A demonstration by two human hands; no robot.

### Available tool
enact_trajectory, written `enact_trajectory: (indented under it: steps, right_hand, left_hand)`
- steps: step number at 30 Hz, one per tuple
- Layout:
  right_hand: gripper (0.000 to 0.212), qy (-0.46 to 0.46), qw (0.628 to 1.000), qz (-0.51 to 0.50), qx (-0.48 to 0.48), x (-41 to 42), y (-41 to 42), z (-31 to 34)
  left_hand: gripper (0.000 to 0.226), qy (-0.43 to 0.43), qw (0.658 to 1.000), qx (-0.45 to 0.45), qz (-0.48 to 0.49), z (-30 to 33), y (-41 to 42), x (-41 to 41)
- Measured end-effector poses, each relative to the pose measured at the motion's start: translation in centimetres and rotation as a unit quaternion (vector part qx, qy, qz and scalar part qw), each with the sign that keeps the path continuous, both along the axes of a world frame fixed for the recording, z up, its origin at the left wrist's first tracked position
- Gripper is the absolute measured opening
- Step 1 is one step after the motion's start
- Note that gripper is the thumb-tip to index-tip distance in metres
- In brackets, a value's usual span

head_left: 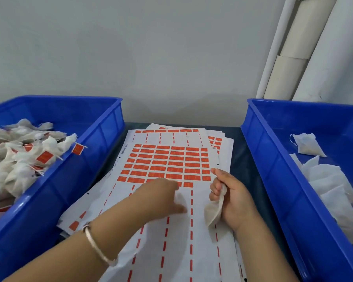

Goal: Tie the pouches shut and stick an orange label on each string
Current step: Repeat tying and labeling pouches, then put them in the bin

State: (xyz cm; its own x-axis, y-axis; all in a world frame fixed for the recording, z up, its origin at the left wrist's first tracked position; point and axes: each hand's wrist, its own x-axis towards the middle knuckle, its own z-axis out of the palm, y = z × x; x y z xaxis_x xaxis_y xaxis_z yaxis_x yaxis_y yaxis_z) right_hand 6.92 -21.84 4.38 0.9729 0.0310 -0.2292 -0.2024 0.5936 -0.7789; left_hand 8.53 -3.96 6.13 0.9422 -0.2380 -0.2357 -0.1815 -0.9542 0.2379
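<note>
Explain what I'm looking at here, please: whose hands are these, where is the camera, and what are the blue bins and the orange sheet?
There is no machine: a person works bare-handed, and the one picture comes from a camera on their head, looking down. The left hand, with a bracelet on its wrist, reaches onto the label sheet, a white sheet of orange stickers lying on top of more such sheets. The right hand grips a white pouch. The left blue bin holds pouches already tied, with orange labels on their strings. The right blue bin holds pouches with no labels showing.
</note>
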Motion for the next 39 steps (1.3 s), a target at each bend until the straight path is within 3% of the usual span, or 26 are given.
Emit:
enact_trajectory:
  steps: [6,15,23,29,39]
  right_hand:
    - [0.026,-0.005,1.000,-0.014,-0.015,0.1,0.4,-0.7]
    - [0.021,-0.004,0.999,-0.007,-0.038,0.5,0.8,-1.0]
    - [0.016,-0.009,0.997,-0.005,-0.073,0.3,1.1,-1.0]
    - [0.019,-0.010,0.996,-0.002,-0.090,0.2,1.1,-0.8]
    - [0.017,-0.003,0.996,-0.003,-0.092,0.0,1.1,-0.8]
  left_hand:
    - [0.061,-0.073,0.985,-0.150,0.048,-3.2,-2.9,2.3]
    - [0.065,-0.095,0.991,-0.096,0.023,-5.4,-2.4,2.5]
    - [0.055,-0.109,0.989,-0.096,-0.004,-4.7,-2.4,2.2]
    - [0.045,-0.100,0.985,-0.134,0.033,-4.5,-2.2,1.9]
    - [0.045,-0.087,0.992,-0.095,0.004,-3.9,-2.2,2.2]
